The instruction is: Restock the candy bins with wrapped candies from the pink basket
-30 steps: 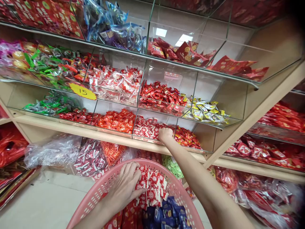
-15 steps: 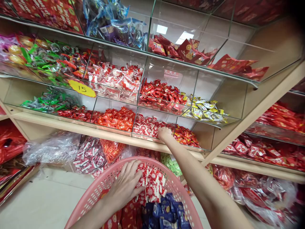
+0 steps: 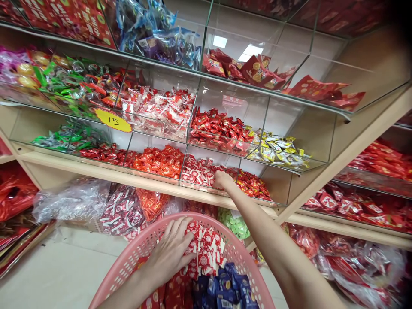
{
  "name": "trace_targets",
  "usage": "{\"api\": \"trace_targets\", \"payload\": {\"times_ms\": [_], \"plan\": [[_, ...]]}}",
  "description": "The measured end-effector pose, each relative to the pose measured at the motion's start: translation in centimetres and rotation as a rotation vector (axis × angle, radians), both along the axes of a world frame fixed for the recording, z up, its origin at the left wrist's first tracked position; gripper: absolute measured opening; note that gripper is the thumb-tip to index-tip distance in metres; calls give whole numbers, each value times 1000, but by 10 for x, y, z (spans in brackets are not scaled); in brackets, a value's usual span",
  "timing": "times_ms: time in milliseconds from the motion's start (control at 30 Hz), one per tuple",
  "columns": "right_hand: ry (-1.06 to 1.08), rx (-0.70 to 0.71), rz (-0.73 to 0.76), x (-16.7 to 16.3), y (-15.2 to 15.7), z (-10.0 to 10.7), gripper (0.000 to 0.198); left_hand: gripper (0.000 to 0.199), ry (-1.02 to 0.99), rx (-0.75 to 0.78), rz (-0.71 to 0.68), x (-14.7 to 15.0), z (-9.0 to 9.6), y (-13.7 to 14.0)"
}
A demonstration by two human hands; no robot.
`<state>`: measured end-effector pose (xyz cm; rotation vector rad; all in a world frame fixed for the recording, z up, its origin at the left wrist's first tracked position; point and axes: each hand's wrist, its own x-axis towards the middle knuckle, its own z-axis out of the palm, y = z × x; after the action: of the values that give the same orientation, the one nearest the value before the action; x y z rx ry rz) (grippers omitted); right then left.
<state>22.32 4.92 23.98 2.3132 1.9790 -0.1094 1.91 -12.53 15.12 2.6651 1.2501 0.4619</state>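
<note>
My left hand (image 3: 174, 248) lies with fingers stretched out over red-and-white wrapped candies (image 3: 206, 249) in a pink plastic basket (image 3: 111, 262). The thumb sits a little apart from the fingers. Blue packets (image 3: 225, 285) and red packets (image 3: 175, 292) fill the near part of the basket. My right hand (image 3: 224, 180) reaches over the front of a clear bin on the lowest shelf, beside small red-and-white candies (image 3: 200, 171). Its fingers are curled, their tips hidden, and what they hold cannot be made out.
Clear dividers split the shelves into bins of wrapped sweets, including orange-red candies (image 3: 161, 161) and yellow-and-white candies (image 3: 280, 150). A yellow tag (image 3: 113, 120) reads 15. Below the wooden ledge (image 3: 154, 184) lie plastic bags of candy (image 3: 120, 210) on the floor. A slanting wooden upright (image 3: 350, 150) stands at right.
The view has shifted very slightly. My right hand stays at the same bin, its fingers a little lower and more curled; my left hand stays on the candies.
</note>
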Motion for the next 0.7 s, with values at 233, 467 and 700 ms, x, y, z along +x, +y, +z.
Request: {"api": "trace_targets", "payload": {"times_ms": [233,467,700], "plan": [[54,-5,9,0,-1,8,43,24,0,-33,17,-1,2,0],[101,40,31,6,-5,10,33,23,6,-63,22,-1,4,0],[134,51,66,15,12,-3,32,25,8,-62,23,-2,2,-1]]}}
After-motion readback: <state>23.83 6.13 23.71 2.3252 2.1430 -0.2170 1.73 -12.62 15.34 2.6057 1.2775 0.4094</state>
